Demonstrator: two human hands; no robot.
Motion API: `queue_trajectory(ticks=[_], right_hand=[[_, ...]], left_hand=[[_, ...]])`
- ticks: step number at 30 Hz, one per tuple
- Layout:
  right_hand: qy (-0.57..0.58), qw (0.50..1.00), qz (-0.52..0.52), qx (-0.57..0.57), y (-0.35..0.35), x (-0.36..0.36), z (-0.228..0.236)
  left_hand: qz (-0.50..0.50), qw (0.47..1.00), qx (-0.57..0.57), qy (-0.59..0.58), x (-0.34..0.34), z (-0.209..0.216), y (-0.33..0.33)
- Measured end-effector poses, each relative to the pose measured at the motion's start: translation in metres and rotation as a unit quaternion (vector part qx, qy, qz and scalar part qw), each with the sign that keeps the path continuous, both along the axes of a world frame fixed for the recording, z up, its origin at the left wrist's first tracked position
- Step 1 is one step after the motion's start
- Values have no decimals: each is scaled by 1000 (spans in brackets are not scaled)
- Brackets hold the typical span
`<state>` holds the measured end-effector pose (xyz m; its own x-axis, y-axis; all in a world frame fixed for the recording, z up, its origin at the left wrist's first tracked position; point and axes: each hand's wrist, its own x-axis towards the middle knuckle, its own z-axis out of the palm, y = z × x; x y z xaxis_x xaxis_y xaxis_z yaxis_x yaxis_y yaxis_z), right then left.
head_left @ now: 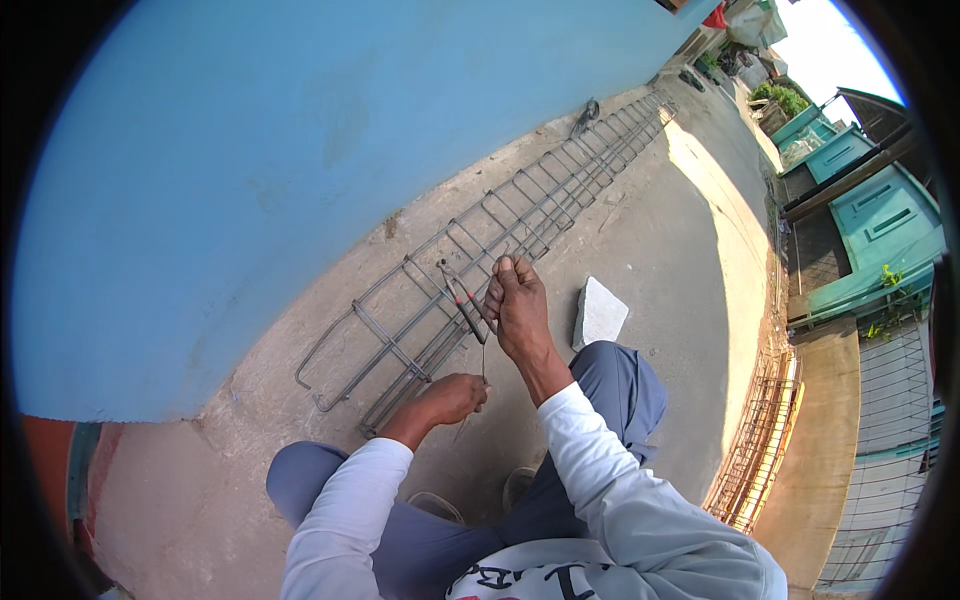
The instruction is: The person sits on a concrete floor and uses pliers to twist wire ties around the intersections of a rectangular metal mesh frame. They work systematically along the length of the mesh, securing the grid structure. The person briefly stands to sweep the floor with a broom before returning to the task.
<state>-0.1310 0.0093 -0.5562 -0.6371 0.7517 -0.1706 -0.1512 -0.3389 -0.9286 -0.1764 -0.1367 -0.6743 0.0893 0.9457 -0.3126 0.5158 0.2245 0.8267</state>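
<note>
A long rebar cage (465,240) of steel bars and stirrups lies on the concrete ground in front of me. My right hand (518,308) is closed above the cage's near part. Its lower fingers hold pincers (463,303) with red grips, their jaws pointing away over the bars. Thumb and forefinger are pinched together; what is between them is too small to make out. From beneath the right hand a thin tie wire (484,360) runs down to my left hand (455,398). That hand is closed on the wire, beside the cage's near end.
A pale block (600,313) sits by my right knee. The blue wall (230,200) rises along the cage's left side. More rusty rebar frames (757,450) lie at the right, near a teal fence (885,225). A dark bundle (586,117) rests at the wall's foot.
</note>
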Motion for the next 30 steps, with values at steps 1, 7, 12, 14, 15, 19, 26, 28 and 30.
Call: queue_trajectory(ticks=[1, 7, 12, 14, 15, 19, 26, 28, 30], right_hand=[[-7, 1000, 9, 15, 1, -2, 9], [-78, 994, 77, 3, -10, -8, -9], [-86, 988, 115, -59, -20, -13, -5], [-109, 983, 137, -61, -28, -20, -2], [-121, 979, 151, -62, -30, -21, -4], [-154, 969, 184, -60, -42, -24, -12], [-285, 917, 137, 245, -65, -42, -31], [-313, 875, 111, 352, -66, -46, -44], [-324, 853, 103, 396, -71, -56, -50]], left_hand=[[-19, 998, 1, -55, 0, 3, 6], [228, 944, 76, -227, -51, 58, 15], [267, 904, 136, -303, -71, 85, 1], [308, 876, 149, -339, -84, 84, -6], [331, 862, 158, -350, -90, 87, -7], [385, 855, 157, -311, -105, 80, -8], [467, 815, 161, -302, -119, 60, -6], [480, 817, 175, -266, -120, 56, -3], [507, 811, 203, -211, -122, 43, 0]])
